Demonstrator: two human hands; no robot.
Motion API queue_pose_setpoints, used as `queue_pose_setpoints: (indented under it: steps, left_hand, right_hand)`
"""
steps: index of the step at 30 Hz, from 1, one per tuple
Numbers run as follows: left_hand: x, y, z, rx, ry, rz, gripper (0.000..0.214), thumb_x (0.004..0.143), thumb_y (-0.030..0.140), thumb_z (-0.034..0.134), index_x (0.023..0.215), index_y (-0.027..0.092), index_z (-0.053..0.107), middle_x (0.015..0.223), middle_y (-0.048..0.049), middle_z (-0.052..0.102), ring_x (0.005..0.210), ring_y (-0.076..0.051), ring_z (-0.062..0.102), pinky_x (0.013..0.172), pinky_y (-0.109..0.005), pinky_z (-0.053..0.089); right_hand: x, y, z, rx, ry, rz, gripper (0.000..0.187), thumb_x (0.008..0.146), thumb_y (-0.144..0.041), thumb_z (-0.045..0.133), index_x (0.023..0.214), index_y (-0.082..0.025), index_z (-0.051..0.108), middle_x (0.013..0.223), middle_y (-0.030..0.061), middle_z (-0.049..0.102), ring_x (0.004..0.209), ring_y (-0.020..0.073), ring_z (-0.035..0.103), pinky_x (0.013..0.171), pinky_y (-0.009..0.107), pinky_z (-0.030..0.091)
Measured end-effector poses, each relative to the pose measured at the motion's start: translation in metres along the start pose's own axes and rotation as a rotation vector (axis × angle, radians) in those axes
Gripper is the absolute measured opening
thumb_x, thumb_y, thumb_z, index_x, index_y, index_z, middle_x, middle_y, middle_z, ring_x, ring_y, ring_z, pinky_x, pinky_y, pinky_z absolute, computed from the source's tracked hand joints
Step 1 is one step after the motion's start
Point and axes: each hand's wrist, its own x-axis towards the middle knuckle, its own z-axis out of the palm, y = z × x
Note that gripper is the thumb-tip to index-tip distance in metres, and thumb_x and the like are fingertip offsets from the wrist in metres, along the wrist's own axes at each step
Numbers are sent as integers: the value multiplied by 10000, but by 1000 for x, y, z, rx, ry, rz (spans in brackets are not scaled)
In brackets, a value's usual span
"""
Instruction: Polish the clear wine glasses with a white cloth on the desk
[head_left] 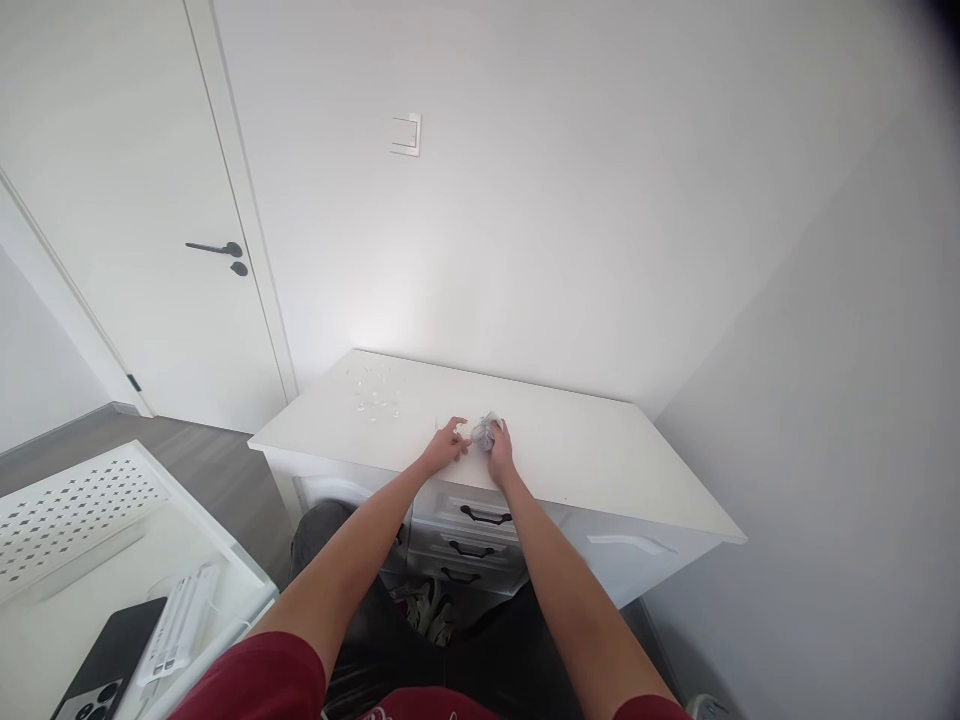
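Note:
My right hand [501, 452] is closed around a crumpled grey-white wad [484, 432], which could be cloth or thin plastic; I cannot tell which. Just left of it, my left hand [447, 446] is held low over the white cabinet top [570, 440]. Its index finger and thumb are apart and point toward the wad. A faint clear bit shows between the left fingertips and the wad, too small to name. Several small clear, shiny pieces [375, 395] lie scattered on the far left of the top.
Below the top are drawers with black handles [486, 515]. At lower left stands a white table [217, 530] bearing a black phone [112, 650] and a white packet [180, 620]. A white wall with a switch [406, 134] rises behind, beside a door [150, 200].

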Motion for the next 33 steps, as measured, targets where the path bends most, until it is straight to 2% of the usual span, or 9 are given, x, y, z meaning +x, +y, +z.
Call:
queue_pose_setpoints:
  steps: [5,10,12,16,19,22,25,27,33]
  left_hand:
    - [3,-1,0,-15,48,-38,457,905,559,508,1180,195,529,733,-24,676,570,-127,576,630,-266,484]
    - [1,1,-2,7,32,51,587,848,354,631,1389,272,419,1037,-56,677,763,-120,655,825,-297,506]
    - [1,0,-2,4,27,43,598,845,321,622,1403,299,409,1127,-62,650,742,-106,658,812,-294,510]
    - [3,-4,-1,5,39,-42,500,924,463,506,1370,250,432,829,-10,661,563,-108,595,650,-266,494]
    - [2,-2,1,10,31,-50,503,931,540,476,1319,219,474,671,24,621,495,-110,535,623,-268,483]
    - [0,3,1,11,17,-15,543,903,516,546,1364,246,444,766,3,663,589,-121,599,709,-285,504]
    - [-2,6,-2,32,22,64,634,829,399,666,1402,300,414,1090,-54,665,769,-125,653,836,-303,506]
    - [-2,6,-4,31,20,75,604,827,357,651,1389,309,438,1215,-76,612,773,-117,652,832,-305,508]
    - [0,2,-1,16,5,4,535,869,455,592,1358,271,479,982,-32,666,646,-116,616,758,-296,500]
  right_hand:
    - [0,-1,1,60,-18,0,274,826,-478,601,963,-241,604,944,19,672,851,145,615,753,246,486]
    - [-1,-2,2,79,39,34,263,810,-470,606,922,-234,579,925,20,663,838,147,606,735,244,475]
    - [-1,-2,2,92,20,45,265,804,-470,615,917,-234,572,926,19,657,841,150,602,734,246,472]
    - [1,1,2,124,-88,36,267,794,-464,636,928,-237,590,935,8,650,872,152,597,784,258,477]
    - [2,3,0,106,-107,25,268,808,-480,625,930,-242,606,915,5,651,860,151,596,781,258,478]
    - [3,5,-1,89,-60,35,274,814,-484,623,960,-252,616,934,2,661,857,146,607,774,254,482]
    - [4,7,-2,96,-6,49,291,816,-484,625,996,-255,621,976,10,669,885,148,618,772,254,488]
    - [6,9,-3,109,1,47,291,810,-480,630,986,-247,623,973,14,668,882,148,618,765,254,489]
    - [7,11,-4,118,-16,45,268,810,-484,621,929,-244,608,911,4,654,818,142,610,736,257,484]
